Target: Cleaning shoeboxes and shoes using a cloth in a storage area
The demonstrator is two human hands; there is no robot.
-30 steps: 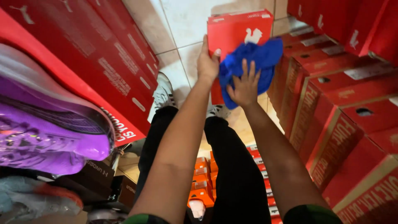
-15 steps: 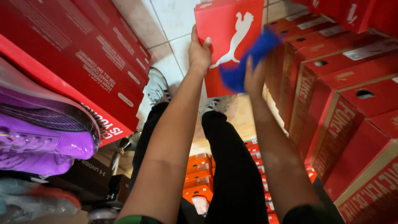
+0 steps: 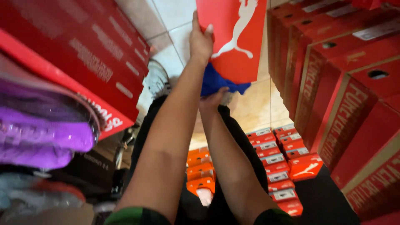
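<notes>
1. Left hand (image 3: 201, 39) fingers grip the red shoebox (image 3: 233, 37) held up far centre
2. Right hand (image 3: 211, 100) fingers clutch a blue cloth (image 3: 216, 83) beneath it
3. Stacked red boxes (image 3: 346, 96) crowd right; purple shoe (image 3: 46, 137) near left

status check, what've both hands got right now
Left hand grips the red shoebox edge. Right hand holds the blue cloth under it. Stacked red boxes close alongside.

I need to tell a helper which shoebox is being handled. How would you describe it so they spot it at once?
Start from the wall of stacked red boxes on the right and look left, above the pale floor tiles. The red box there stands apart from the stacks, held up by the left hand, with a blue cloth against its lower edge.
</notes>
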